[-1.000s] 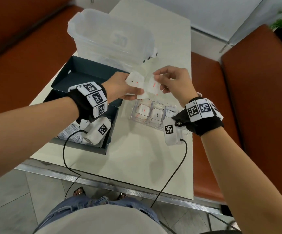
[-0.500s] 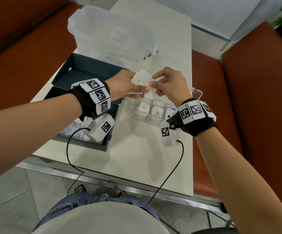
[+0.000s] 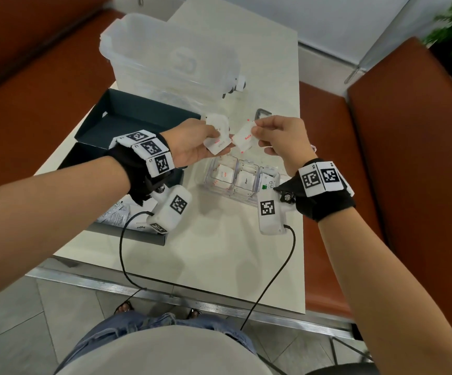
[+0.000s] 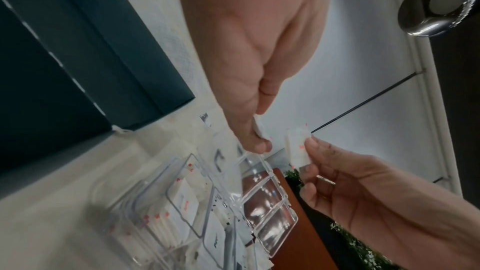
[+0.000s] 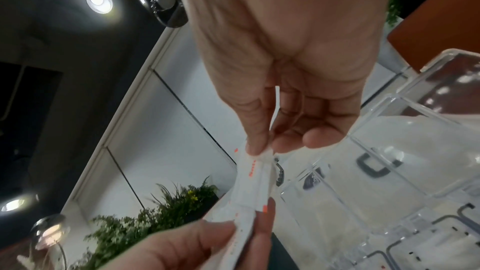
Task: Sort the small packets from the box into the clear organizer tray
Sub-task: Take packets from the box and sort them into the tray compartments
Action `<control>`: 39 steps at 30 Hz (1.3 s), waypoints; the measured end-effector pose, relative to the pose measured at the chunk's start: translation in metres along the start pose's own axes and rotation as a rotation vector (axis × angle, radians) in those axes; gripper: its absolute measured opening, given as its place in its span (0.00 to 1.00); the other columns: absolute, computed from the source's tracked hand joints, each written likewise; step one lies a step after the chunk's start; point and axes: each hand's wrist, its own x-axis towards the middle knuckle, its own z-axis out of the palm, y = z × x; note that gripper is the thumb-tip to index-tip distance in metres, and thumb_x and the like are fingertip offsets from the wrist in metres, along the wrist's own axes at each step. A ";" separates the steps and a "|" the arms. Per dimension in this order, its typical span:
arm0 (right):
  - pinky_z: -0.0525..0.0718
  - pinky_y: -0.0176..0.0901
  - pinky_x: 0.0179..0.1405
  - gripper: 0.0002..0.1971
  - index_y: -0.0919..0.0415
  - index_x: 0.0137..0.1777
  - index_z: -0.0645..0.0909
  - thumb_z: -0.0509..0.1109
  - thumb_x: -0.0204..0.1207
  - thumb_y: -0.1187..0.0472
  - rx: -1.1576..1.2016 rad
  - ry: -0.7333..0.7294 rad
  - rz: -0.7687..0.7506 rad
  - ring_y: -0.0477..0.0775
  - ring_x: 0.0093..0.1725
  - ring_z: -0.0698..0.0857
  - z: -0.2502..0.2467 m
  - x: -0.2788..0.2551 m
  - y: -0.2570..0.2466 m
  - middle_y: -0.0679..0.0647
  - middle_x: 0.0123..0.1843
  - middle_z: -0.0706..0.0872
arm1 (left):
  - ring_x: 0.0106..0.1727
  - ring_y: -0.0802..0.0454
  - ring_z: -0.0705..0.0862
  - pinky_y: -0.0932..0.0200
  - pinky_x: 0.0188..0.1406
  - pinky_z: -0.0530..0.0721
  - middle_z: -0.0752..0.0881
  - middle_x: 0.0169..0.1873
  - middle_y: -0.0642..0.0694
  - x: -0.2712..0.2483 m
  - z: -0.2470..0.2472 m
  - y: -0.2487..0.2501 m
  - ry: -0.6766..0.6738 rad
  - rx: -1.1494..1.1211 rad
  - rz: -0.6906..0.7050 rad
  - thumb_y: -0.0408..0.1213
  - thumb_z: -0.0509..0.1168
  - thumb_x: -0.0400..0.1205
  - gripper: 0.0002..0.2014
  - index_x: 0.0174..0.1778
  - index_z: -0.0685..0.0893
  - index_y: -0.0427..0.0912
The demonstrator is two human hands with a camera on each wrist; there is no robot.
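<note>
left hand (image 3: 192, 143) grip pinching packets (image 3: 217, 133); right hand (image 3: 281, 139) grip pinching one packet (image 3: 243, 136), above organizer tray (image 3: 208, 180)

Table (image 3: 219, 253) carries 3 containers. Box (image 3: 127, 125) at left, packets inside its near end (image 3: 114, 216). Lidded tub (image 3: 170, 60) behind box, at far side. Organizer tray (image 3: 219, 194) right of box, packets in its near compartments. Left hand (image 3: 192, 143) and right hand (image 3: 281, 139) above tray, each holding 1 packet, left packet (image 3: 217, 136) just beside right packet (image 3: 243, 138). Benches flank table.
</note>
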 end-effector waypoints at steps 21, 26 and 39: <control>0.86 0.41 0.45 0.09 0.60 0.47 0.87 0.80 0.68 0.62 -0.163 0.097 -0.191 0.46 0.32 0.89 0.004 -0.015 0.013 0.54 0.35 0.90 | 0.50 0.40 0.90 0.48 0.46 0.91 0.89 0.49 0.36 -0.002 0.021 -0.014 -0.118 -0.129 -0.112 0.35 0.65 0.85 0.11 0.60 0.80 0.35; 0.82 0.37 0.45 0.09 0.51 0.49 0.89 0.79 0.69 0.60 -0.274 0.077 -0.274 0.46 0.36 0.83 0.008 -0.013 0.010 0.50 0.42 0.86 | 0.47 0.40 0.91 0.51 0.51 0.89 0.91 0.42 0.37 -0.001 0.016 -0.014 -0.119 -0.175 -0.169 0.36 0.69 0.82 0.09 0.52 0.83 0.34; 0.81 0.34 0.34 0.06 0.56 0.42 0.83 0.79 0.72 0.62 -0.054 -0.139 -0.035 0.45 0.35 0.89 0.000 -0.010 0.011 0.54 0.40 0.91 | 0.52 0.41 0.91 0.54 0.40 0.90 0.89 0.55 0.33 -0.005 0.009 -0.011 -0.209 -0.107 -0.282 0.44 0.66 0.84 0.17 0.62 0.81 0.36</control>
